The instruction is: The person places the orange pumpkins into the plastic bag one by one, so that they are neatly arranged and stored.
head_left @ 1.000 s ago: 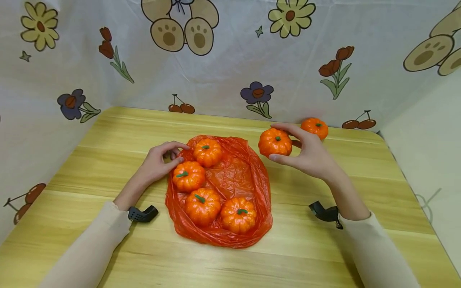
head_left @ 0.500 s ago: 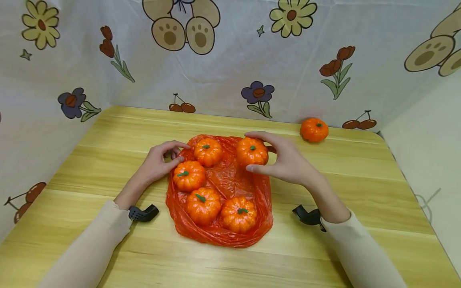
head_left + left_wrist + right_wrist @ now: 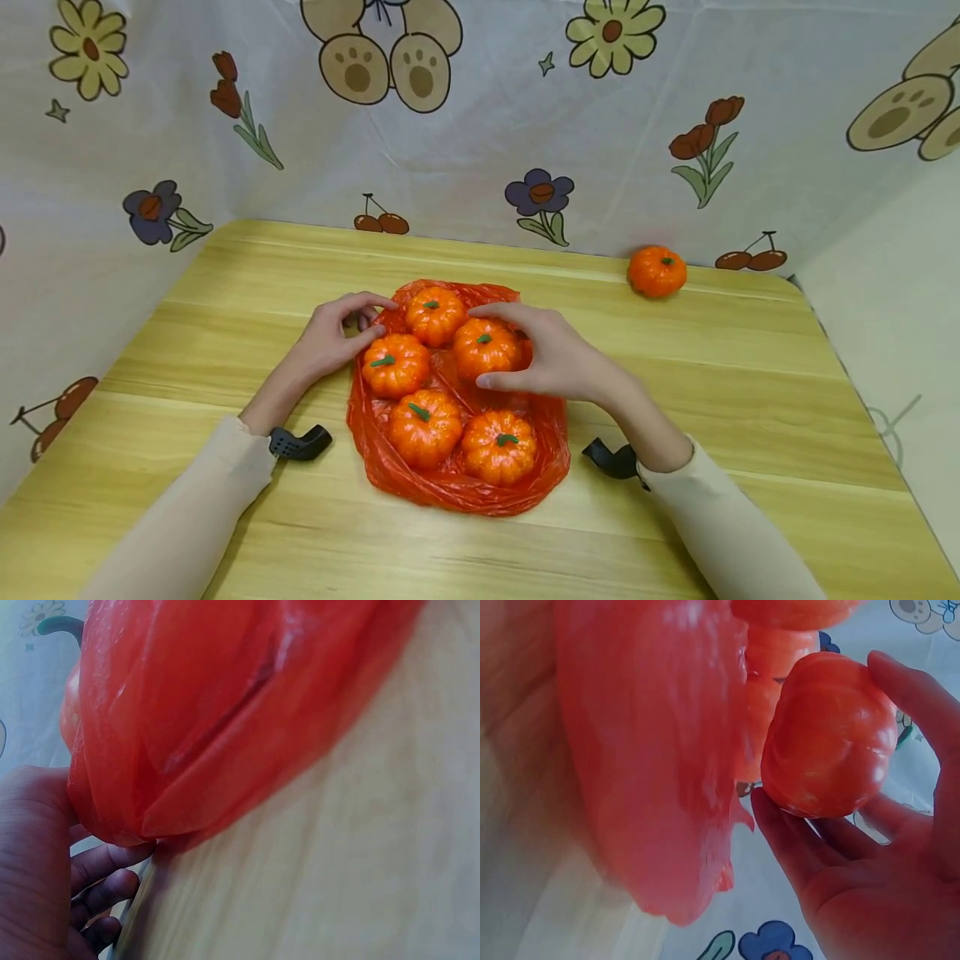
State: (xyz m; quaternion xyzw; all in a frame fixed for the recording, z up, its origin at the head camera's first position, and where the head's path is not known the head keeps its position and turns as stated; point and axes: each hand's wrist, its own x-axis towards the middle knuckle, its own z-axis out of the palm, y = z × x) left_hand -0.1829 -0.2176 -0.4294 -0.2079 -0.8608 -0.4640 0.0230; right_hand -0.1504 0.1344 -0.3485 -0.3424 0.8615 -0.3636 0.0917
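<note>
The right hand [image 3: 555,354] grips the carried pumpkin [image 3: 483,348] between thumb and fingers; whether its underside meets the plastic could not be verified. Beneath that hand's fingertips lies the red plastic bag [image 3: 553,433], its mouth spread wide. Finding on change: half a second ago the carried pumpkin was over the bag's far right side; it has since moved left, further inside the rim, while the left hand has kept its place. In my judgement, placement is nearly complete but release is not shown. Just left of the right hand's fingertips sits the rear pumpkin [image 3: 435,315]; on the person's side of the hand lie the front right pumpkin [image 3: 498,448] and the front left pumpkin [image 3: 425,427], all three in the bag. Further left, the side pumpkin [image 3: 396,367] rests just beside the left hand [image 3: 330,337], which pinches the bag's rim. Farthest, beyond and right of the right hand, the lone pumpkin [image 3: 657,272] remains outside on the table [image 3: 750,400].
</note>
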